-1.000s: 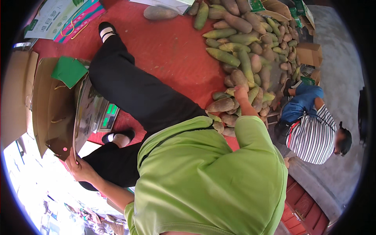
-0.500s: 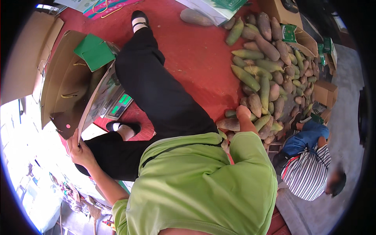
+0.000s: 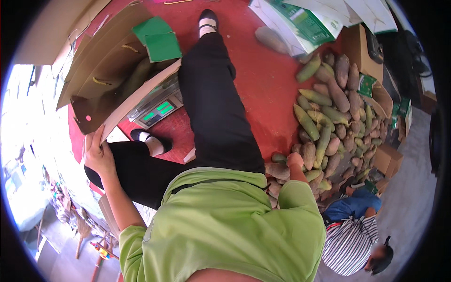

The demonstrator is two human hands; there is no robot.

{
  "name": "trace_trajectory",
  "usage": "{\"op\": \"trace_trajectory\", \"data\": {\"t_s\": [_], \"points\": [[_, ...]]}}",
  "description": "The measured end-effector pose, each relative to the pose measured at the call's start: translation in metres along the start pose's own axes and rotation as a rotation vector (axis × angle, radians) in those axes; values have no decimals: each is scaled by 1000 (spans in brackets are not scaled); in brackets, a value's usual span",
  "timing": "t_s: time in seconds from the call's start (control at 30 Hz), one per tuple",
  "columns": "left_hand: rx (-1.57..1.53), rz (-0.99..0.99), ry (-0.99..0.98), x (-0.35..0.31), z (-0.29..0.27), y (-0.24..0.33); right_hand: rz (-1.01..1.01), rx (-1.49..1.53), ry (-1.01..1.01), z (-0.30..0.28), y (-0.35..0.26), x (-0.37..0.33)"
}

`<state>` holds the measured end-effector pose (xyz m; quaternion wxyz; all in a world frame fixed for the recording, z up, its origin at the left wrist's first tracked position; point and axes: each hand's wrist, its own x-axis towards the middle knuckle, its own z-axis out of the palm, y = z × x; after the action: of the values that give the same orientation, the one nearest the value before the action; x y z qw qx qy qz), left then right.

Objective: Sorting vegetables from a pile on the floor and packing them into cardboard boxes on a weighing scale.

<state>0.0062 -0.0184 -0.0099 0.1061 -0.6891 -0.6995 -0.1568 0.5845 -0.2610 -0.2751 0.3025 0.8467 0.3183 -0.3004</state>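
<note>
My left hand grips the near edge of a tall open cardboard carton, fingers closed around its wall. The carton stands on a scale with lit green displays. A long greenish root shows dimly inside, near a cord handle, and a green flap folds out at the carton's far corner. My right hand reaches down to the near-left edge of a pile of green and brownish-pink radishes, close to a brownish radish. Its fingers are mostly hidden, so I cannot see a grip.
White-and-green boxes stand at the far right, with a lone radish beside them on the red floor covering. More brown cartons border the pile. A person in a striped top is at lower right.
The view has shifted, so the carton and scale appear farther right and the pile lower. A long root now shows inside the carton. My left hand stays on the carton edge, my right at the pile.
</note>
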Motion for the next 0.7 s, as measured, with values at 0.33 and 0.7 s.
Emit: {"op": "trace_trajectory", "data": {"t_s": [0.33, 0.7], "points": [[23, -44, -2, -2, -1, -2, -290, -164, -24, 11, 35, 21], [43, -23, 45, -1, -1, -5, -303, 765, -9, -42, 38, -21]]}}
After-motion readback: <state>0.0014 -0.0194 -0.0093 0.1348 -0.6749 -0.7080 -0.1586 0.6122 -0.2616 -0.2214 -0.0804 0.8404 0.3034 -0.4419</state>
